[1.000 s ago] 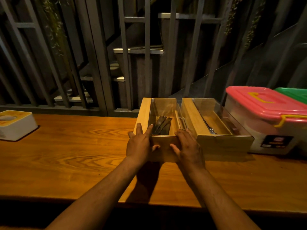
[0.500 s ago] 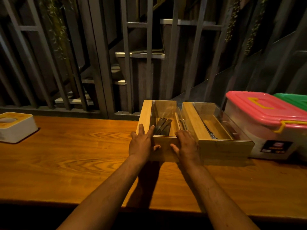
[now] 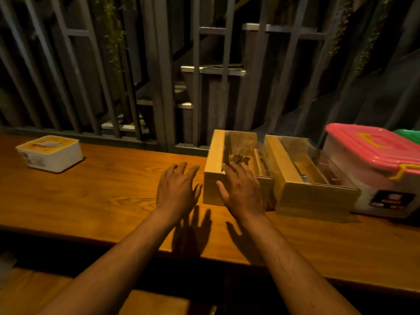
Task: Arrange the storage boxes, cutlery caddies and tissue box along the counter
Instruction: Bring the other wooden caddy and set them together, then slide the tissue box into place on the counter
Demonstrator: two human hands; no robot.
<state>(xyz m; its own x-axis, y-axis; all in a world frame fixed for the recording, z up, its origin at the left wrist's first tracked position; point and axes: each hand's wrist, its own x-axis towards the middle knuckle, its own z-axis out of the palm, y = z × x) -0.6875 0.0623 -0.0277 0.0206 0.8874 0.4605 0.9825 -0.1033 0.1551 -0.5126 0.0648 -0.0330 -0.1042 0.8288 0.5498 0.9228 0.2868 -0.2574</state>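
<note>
Two wooden cutlery caddies stand side by side on the wooden counter (image 3: 95, 201). The left caddy (image 3: 214, 160) holds dark cutlery; the right caddy (image 3: 295, 189) touches it and holds metal cutlery. My left hand (image 3: 176, 189) hovers open just left of the left caddy, off it. Over that caddy's near wall hangs my right hand (image 3: 242, 189), fingers spread, holding nothing. Against the right caddy stands a clear storage box with a pink lid (image 3: 372, 151), and behind it a green-lidded box (image 3: 409, 134). The white and yellow tissue box (image 3: 51, 153) sits far left.
A grey metal railing (image 3: 159, 87) with a low rail runs along the counter's far edge. Beyond it are stair steps and hanging plants. A wooden bench seat (image 3: 45, 292) lies below the counter's near edge.
Both hands have let go of the left caddy's near wall. My left hand moved off to its left. The view swung left, so the tissue box shows more fully.
</note>
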